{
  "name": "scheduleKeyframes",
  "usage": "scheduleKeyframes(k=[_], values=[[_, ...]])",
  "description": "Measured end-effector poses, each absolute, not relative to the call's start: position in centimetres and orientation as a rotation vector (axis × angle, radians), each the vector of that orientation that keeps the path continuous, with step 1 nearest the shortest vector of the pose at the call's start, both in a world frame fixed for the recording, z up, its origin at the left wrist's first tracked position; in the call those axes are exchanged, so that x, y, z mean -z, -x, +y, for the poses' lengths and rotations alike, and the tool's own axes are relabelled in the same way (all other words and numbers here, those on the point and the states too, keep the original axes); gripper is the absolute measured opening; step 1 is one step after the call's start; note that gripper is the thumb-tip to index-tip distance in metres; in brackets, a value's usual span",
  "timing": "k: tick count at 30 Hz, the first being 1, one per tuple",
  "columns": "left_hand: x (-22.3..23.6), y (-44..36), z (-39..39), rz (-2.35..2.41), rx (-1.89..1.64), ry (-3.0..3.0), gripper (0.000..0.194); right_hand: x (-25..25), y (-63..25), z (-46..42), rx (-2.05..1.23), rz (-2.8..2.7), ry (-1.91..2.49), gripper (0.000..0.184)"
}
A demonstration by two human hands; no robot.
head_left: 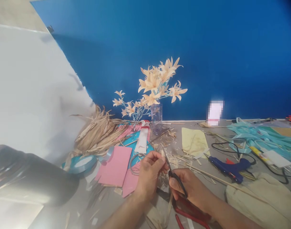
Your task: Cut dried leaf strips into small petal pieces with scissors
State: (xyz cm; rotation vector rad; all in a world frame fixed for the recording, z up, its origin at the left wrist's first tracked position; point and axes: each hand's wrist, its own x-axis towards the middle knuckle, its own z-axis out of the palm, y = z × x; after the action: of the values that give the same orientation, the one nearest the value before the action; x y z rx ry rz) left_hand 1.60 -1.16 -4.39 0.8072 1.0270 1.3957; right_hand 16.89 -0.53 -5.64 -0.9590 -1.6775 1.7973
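Holds one pair of scissors (177, 183) in the right hand (190, 187), fingers curled round the dark handles. Pinches one pale piece (162, 153) between thumb and fingertips of the left hand (151, 171), right beside the blades.

Counts two bunches further back: the large bunch (157, 81) in one clear vase (156, 119), the small bunch (132, 107) to its left. Adds one glue gun (231, 168), one yellow sheet (195, 141), one roll (83, 163) of blue ribbon, one wire coil (135, 163), at least two pink sheets (116, 165) and one red-handled tool (190, 214), partly hidden below the right hand.

Spreads over a grey table (174, 140), littered with scraps (176, 160). Backs onto a blue wall (100, 57), with a white panel (23, 82) at left. Piles husks (95, 133) at the left and teal ribbons (257, 135) at the far right; lays a pale cloth (262, 197) at the near right.

Lies at the middle of the table's near half, between the two hands: looks small, narrow and cream, like the petals behind; partly covered by fingers, too small for finer detail.
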Motion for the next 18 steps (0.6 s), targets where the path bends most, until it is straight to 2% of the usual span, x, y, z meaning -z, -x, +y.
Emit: scheduleKeyframes(k=[18], values=[[3.40,-1.15,-1.15,1.044,-1.373,-0.849,0.015,5.45,-17.05,-0.60,-1.830,-1.681,0.975,0.067]])
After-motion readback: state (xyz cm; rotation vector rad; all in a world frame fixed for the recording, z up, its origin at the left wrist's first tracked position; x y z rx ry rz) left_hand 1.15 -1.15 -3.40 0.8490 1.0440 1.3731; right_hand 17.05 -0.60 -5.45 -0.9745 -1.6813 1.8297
